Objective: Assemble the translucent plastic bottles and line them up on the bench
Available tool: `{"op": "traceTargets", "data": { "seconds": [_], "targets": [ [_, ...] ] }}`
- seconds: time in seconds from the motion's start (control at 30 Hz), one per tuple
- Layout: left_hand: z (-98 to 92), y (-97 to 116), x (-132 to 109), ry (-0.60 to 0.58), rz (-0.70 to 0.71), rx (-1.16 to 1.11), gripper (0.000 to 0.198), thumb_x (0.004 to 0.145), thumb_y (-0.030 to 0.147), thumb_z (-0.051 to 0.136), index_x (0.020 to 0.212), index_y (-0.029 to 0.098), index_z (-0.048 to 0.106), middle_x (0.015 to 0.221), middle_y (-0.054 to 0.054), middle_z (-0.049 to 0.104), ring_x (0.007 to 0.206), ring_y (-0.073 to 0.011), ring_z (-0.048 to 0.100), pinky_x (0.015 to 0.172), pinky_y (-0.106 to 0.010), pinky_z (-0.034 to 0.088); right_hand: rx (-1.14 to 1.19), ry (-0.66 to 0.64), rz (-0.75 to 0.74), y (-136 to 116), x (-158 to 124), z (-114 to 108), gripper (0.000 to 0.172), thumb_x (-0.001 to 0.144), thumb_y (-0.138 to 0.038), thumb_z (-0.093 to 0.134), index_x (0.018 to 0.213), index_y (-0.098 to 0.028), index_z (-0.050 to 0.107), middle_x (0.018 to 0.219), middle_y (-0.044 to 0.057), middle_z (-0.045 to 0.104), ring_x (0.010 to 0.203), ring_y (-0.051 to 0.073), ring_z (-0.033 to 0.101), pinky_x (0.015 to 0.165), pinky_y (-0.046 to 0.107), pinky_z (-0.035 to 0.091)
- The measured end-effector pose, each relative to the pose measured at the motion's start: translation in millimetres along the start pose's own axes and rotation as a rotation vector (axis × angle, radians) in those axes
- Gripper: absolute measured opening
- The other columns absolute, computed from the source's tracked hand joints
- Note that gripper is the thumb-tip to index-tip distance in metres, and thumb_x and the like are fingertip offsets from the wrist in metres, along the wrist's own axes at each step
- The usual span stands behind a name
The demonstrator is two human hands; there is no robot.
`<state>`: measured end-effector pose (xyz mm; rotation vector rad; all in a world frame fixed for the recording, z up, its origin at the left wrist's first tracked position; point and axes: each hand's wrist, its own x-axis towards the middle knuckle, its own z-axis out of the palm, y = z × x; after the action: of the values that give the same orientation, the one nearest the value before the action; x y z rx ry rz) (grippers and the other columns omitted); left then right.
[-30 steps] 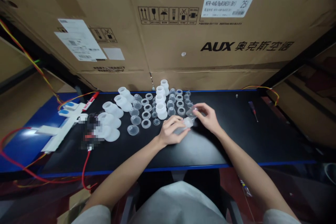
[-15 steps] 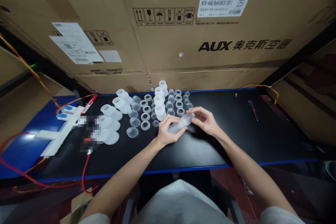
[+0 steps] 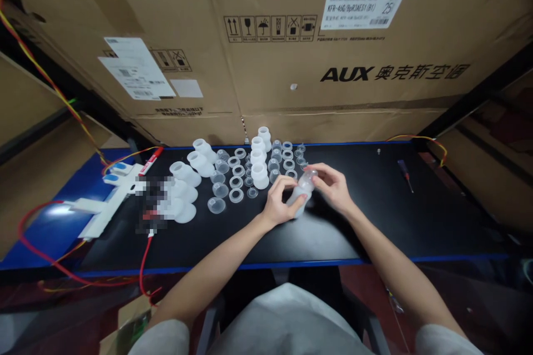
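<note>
Left hand (image 3: pixel 281 199) has its fingers curled round the white bottle (image 3: pixel 300 209), probably for steadiness, while the right hand's (image 3: pixel 333 187) fingers grip the clear cap (image 3: pixel 308 178) at its far end. Bottle's mid-table, tilted. Rings (image 3: pixel 236 201) and domes (image 3: pixel 216 206) sit left in rows (keeping kinds apart, I'd guess). Screwdriver's (image 3: pixel 403 173) far right, likely out of the way.

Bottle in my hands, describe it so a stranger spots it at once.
Below the big cardboard box runs a black table. Near its middle, look between the left hand and right hand. The white bottle there has a clear dome at its upper end, unlike the open-necked white bottles standing farther left.
</note>
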<state>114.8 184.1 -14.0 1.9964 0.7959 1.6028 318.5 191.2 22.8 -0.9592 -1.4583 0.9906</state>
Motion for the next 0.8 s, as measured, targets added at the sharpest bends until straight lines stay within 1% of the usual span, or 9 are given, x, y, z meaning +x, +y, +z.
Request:
{"op": "traceTargets", "data": {
  "seconds": [0.1,0.2,0.27,0.4,0.5,0.6,0.67,0.73,0.8],
  "targets": [
    [1.0,-1,-1,-0.102,0.003,0.141,0.036,0.096,0.032,0.075,0.127,0.019,0.063,0.124,-0.014,0.066,0.121,-0.0287,0.067,0.104,-0.048,0.059,-0.059,0.261,-0.074,4,7,-13,0.039,0.096,-0.056,0.077,0.120,-0.026,0.074,0.122,0.011,0.077,0.107,0.029,0.077,0.093,0.045,0.065],
    [-5.7,-1,-6,-0.191,-0.031,0.247,0.031,0.098,0.025,0.070,0.129,0.021,0.064,0.127,-0.013,0.066,0.122,-0.0278,0.065,0.107,-0.047,0.058,-0.149,0.486,-0.162,10,12,-27,0.041,0.095,-0.050,0.079,0.127,-0.025,0.071,0.123,0.011,0.077,0.104,0.029,0.077,0.091,0.045,0.064],
    [-10.4,-1,-11,-0.254,-0.048,0.284,0.028,0.098,0.022,0.069,0.126,0.022,0.066,0.123,-0.011,0.068,0.119,-0.0268,0.066,0.105,-0.045,0.059,-0.246,0.557,-0.207,13,14,-34,0.043,0.095,-0.048,0.079,0.130,-0.024,0.069,0.123,0.012,0.077,0.098,0.027,0.076,0.092,0.046,0.063],
    [-12.7,-1,-16,-0.340,-0.045,0.342,0.024,0.096,0.019,0.070,0.120,0.022,0.069,0.122,-0.011,0.069,0.118,-0.0277,0.067,0.105,-0.046,0.059,-0.456,0.553,-0.261,13,15,-43,0.039,0.097,-0.047,0.076,0.129,-0.023,0.070,0.124,0.012,0.077,0.097,0.028,0.074,0.097,0.050,0.060],
    [-9.4,-3,-16,-0.359,-0.032,0.436,0.035,0.096,0.022,0.070,0.131,0.020,0.067,0.139,-0.016,0.065,0.130,-0.0332,0.063,0.111,-0.053,0.057,-0.570,0.475,-0.274,14,16,-47,0.040,0.098,-0.046,0.074,0.132,-0.025,0.070,0.126,0.012,0.074,0.105,0.030,0.072,0.099,0.052,0.060],
    [-6.4,-8,-15,-0.403,-0.019,0.521,0.049,0.095,0.027,0.072,0.142,0.018,0.062,0.156,-0.021,0.055,0.145,-0.0399,0.054,0.117,-0.059,0.052,-0.657,0.376,-0.273,23,18,-52,0.064,0.093,-0.046,0.079,0.150,-0.026,0.060,0.139,0.015,0.065,0.119,0.033,0.067,0.096,0.050,0.062],
    [-5.6,-10,-14,-0.431,-0.002,0.533,0.047,0.096,0.029,0.072,0.141,0.019,0.064,0.160,-0.021,0.052,0.149,-0.0416,0.050,0.117,-0.061,0.050,-0.690,0.354,-0.245,33,19,-56,0.079,0.092,-0.047,0.078,0.162,-0.026,0.048,0.142,0.017,0.060,0.119,0.033,0.066,0.094,0.049,0.063],
    [-5.8,-11,-15,-0.438,0.012,0.524,0.041,0.096,0.028,0.071,0.136,0.020,0.067,0.158,-0.019,0.055,0.148,-0.0411,0.051,0.116,-0.061,0.051,-0.676,0.382,-0.212,45,21,-60,0.089,0.094,-0.049,0.076,0.169,-0.026,0.034,0.141,0.017,0.060,0.113,0.031,0.069,0.095,0.050,0.063],
    [-6.5,-9,-15,-0.435,0.021,0.503,0.038,0.095,0.025,0.071,0.132,0.020,0.067,0.147,-0.017,0.063,0.139,-0.0384,0.059,0.111,-0.057,0.054,-0.629,0.406,-0.184,56,24,-65,0.099,0.093,-0.052,0.075,0.172,-0.023,0.023,0.140,0.018,0.062,0.107,0.030,0.072,0.096,0.050,0.063]
  ]
}}
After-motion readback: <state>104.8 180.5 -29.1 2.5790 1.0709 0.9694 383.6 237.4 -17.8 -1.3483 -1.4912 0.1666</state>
